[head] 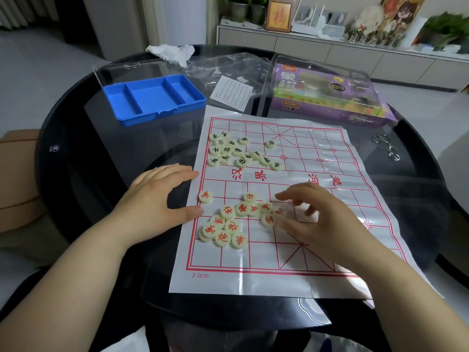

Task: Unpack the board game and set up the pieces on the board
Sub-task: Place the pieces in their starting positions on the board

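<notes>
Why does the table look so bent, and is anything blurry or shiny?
Head view: the wide lens bows the table rim; the plants on the far sideboard are smeared; sheen streaks the paper board; the right hand fingers blur slightly.

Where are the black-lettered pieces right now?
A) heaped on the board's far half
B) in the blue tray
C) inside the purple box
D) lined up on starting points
A: the black-lettered pieces lie in a loose heap on the far left of the board, and the blue tray holds none.
</notes>
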The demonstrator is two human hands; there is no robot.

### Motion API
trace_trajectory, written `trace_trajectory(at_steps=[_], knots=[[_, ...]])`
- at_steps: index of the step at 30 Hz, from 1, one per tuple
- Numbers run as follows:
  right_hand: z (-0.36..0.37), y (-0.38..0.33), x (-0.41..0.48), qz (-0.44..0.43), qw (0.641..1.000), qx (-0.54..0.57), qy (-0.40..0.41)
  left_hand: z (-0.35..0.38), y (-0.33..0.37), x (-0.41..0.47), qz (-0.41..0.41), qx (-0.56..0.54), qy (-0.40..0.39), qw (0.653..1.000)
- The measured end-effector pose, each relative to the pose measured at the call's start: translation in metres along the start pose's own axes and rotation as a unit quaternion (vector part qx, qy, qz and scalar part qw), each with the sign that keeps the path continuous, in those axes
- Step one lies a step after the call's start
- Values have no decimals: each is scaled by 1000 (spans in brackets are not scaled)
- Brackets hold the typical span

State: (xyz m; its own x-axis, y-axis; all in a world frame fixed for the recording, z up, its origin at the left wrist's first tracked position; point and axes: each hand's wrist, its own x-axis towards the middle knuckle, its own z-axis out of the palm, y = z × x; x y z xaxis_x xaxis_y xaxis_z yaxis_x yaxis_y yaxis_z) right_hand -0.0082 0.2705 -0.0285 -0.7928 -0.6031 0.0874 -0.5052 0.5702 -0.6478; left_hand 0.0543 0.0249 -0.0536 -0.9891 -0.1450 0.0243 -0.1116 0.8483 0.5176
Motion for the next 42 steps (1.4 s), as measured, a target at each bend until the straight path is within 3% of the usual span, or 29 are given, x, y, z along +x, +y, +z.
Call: trace_trajectory(at_steps=[5, 15, 25, 28, 33, 42], knots=[[13, -7, -15, 0, 998, -15, 61, 1, -1, 0, -2, 3, -2, 1000], [67, -48, 5, -183, 978, -93, 27, 1, 0, -1, 16, 4, 25, 1000], [75, -44, 10, -226, 968, -84, 67, 1, -1, 0, 9, -3, 19, 1000], [50, -42, 16, -189, 978, -40, 84, 0, 0, 0, 5, -7, 11, 1000], [13, -28, 51, -5, 998, -6, 69, 0, -1, 0, 1, -10, 5, 1000], [29, -25, 65, 1, 996, -81, -38, 0, -2, -1, 2, -12, 3, 1000]])
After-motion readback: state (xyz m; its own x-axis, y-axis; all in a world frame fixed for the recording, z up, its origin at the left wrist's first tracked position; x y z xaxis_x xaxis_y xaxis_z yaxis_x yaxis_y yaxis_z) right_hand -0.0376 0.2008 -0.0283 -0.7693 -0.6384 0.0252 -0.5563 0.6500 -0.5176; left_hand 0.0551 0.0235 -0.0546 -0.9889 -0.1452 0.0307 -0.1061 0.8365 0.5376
